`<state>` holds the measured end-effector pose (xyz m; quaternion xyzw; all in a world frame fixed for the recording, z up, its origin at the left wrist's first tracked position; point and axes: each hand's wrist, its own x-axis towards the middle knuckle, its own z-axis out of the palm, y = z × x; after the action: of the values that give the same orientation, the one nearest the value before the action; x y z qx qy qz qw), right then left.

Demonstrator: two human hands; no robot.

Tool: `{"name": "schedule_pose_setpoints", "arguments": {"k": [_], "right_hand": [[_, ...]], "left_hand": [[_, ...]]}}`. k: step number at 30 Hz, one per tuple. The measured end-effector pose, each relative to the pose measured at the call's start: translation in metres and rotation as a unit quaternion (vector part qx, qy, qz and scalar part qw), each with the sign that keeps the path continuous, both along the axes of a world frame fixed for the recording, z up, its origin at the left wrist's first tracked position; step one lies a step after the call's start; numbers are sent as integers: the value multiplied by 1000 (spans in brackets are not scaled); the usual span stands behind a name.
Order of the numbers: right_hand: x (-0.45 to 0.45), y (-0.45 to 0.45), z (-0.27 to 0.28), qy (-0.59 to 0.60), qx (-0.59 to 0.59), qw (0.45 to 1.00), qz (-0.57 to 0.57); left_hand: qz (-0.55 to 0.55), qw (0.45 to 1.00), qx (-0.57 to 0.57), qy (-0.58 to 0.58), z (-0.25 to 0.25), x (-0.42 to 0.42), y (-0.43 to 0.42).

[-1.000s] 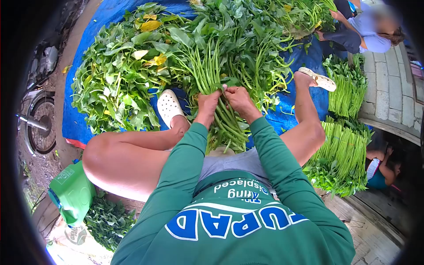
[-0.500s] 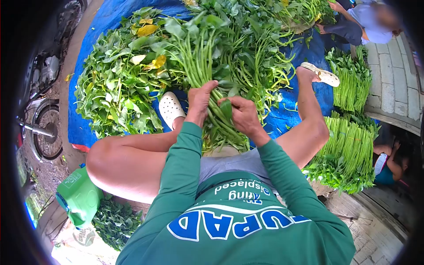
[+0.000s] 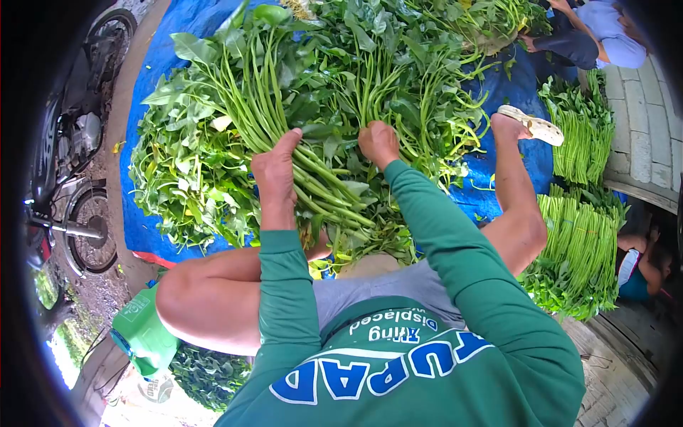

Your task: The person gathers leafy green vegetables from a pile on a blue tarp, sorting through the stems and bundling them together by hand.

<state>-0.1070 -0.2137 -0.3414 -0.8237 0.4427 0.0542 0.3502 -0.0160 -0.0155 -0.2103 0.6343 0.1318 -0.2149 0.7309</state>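
My left hand (image 3: 276,174) is closed around a thick bunch of water spinach (image 3: 260,107), its leaves pointing up and left and its cut stem ends down to the right. To the right, my right hand (image 3: 379,144) has its fingers closed around green water spinach stems (image 3: 371,89) in the loose heap. The fingertips of that hand are partly hidden. A leafy pile of water spinach (image 3: 181,160) lies beneath and left of the held bunch.
A blue tarp (image 3: 475,203) lies under the greens. Tied bundles (image 3: 576,245) stand at the right. At lower left is a green jug (image 3: 148,331), with a motorcycle (image 3: 85,135) beyond. One person (image 3: 597,32) sits at upper right, another (image 3: 637,267) at far right.
My left hand has moved left with the bunch. My right hand has left the bunch's stems and moved up to the heap, closing on stems there.
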Motion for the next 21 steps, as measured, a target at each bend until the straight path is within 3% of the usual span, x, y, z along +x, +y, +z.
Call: {"name": "schedule_pose_setpoints", "arguments": {"k": [2, 5, 6, 9, 10, 12, 14, 16, 18, 19, 21], "right_hand": [[20, 4, -12, 18, 3, 998, -63], [32, 15, -24, -75, -18, 985, -154], [38, 7, -20, -38, 50, 986, -156], [41, 2, -4, -112, 98, 972, -184], [38, -5, 6, -104, 98, 979, -144], [30, -21, 27, -149, 189, 961, -137], [15, -43, 39, -187, 326, 914, -155], [-4, -46, 122, -224, 347, 899, -143], [-27, -59, 162, -317, 444, 828, -134], [-39, -65, 177, -357, 501, 778, -131], [-58, -85, 169, -368, 533, 747, -146]], "left_hand": [[5, 1000, -12, -2, -1, 0, -4], [3, 1000, -17, 13, 0, -1, -9], [1, 1000, -23, 20, -2, -1, -9], [-7, 999, -25, 28, -8, 2, -8], [-9, 998, -19, 51, -4, 2, -8], [-13, 998, -14, 53, -9, 3, -6], [-17, 998, -20, 58, -7, 3, -6], [-18, 997, -35, 66, -2, 1, -6], [-18, 997, -41, 59, -4, 0, -5], [-22, 997, -44, 57, -4, -1, -6], [-38, 995, -48, 84, 1, -1, -6]]}}
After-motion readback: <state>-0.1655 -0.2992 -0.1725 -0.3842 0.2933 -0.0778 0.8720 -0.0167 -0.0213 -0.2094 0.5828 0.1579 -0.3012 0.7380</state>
